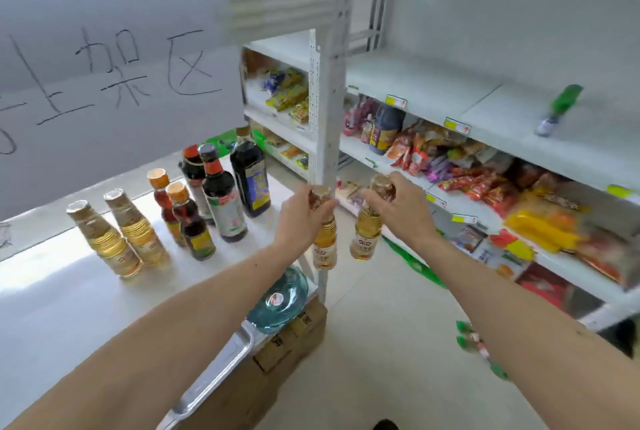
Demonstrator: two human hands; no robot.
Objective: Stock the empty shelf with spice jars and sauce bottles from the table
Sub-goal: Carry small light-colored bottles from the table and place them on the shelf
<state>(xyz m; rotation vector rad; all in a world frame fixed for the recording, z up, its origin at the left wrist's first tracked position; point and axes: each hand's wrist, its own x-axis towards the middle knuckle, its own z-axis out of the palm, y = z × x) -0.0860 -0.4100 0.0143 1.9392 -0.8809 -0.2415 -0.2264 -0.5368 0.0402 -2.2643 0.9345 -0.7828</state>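
Note:
My left hand [300, 218] grips a pale yellow bottle [325, 246] by its foil-capped neck. My right hand [398, 211] holds a second, matching yellow bottle [365, 239] the same way. Both bottles hang in the air just past the table's right end, in front of the white shelf upright [327, 111]. On the white table [69, 298] stand two more yellow bottles [114, 242], two small reddish-brown bottles [187, 225] and three tall dark sauce bottles [225, 197]. The white shelf [467, 93] to the right is nearly bare, with one green bottle [557, 111] on it.
Lower shelves [485, 187] hold snack packets and a dark bottle [384, 131]. Cardboard boxes [291, 346] with a blue-green wrapped pack on top sit on the floor by the table's corner. A paper sign with handwritten characters [114, 73] hangs behind the table.

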